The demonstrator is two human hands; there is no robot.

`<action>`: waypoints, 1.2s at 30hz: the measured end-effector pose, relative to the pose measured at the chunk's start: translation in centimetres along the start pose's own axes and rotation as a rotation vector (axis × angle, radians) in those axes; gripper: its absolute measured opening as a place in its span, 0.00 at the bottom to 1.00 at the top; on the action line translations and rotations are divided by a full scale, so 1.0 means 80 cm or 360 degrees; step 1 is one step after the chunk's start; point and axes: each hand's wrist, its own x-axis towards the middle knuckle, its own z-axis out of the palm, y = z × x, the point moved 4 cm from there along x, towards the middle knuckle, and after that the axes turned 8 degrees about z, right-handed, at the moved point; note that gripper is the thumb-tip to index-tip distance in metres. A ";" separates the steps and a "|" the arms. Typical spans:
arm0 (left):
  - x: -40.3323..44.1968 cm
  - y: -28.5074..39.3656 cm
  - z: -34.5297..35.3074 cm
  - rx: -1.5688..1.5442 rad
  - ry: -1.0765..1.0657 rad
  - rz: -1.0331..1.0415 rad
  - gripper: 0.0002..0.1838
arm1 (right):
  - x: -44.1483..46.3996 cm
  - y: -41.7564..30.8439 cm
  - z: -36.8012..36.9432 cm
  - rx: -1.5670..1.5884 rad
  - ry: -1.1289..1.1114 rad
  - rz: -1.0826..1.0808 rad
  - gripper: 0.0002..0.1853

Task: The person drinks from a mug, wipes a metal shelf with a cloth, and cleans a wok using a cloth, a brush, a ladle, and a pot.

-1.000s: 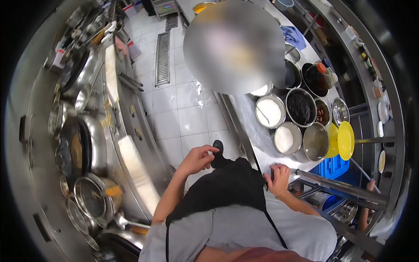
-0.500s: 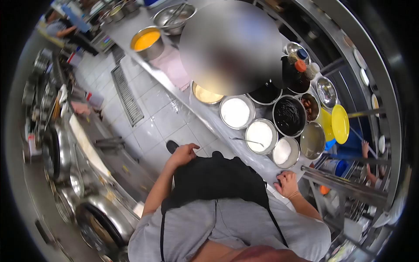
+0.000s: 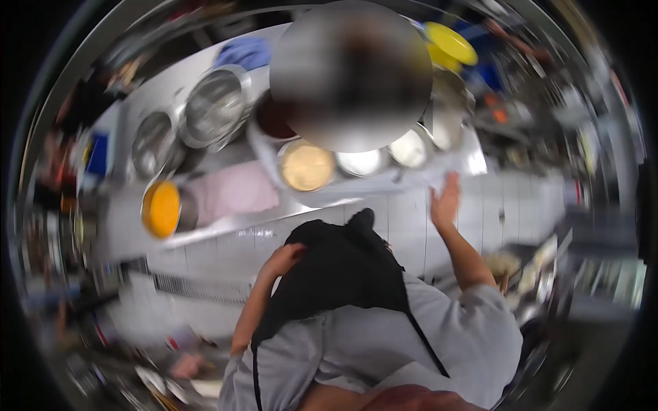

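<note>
My right hand (image 3: 445,200) reaches out beside the front edge of the steel counter (image 3: 301,205), fingers stretched and nothing in them. Close by it on the counter stand containers of white contents (image 3: 409,148) and another white-filled container (image 3: 362,163). Low in front of the black apron (image 3: 336,257) hangs my left hand (image 3: 283,260), loosely bent and empty. Its fingers are partly smeared by motion. A round container of tan powder (image 3: 307,166) sits further left along the counter edge.
A pot of orange liquid (image 3: 163,209) and a pink cloth (image 3: 240,188) lie at the counter's left. Behind them are a metal bowl (image 3: 216,106) and a blue cloth (image 3: 245,53). A yellow dish (image 3: 450,44) is far right. A grey blur hides the counter's middle.
The view has swung round, so the counter now runs across in front of me. My right hand has left the counter's corner and its fingers have straightened. My left hand stays by the apron.
</note>
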 end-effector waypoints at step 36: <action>-0.209 -0.295 -0.138 0.0596 -0.1044 -0.0378 0.18 | -0.611 -0.450 0.241 0.0650 -0.2181 0.0469 0.18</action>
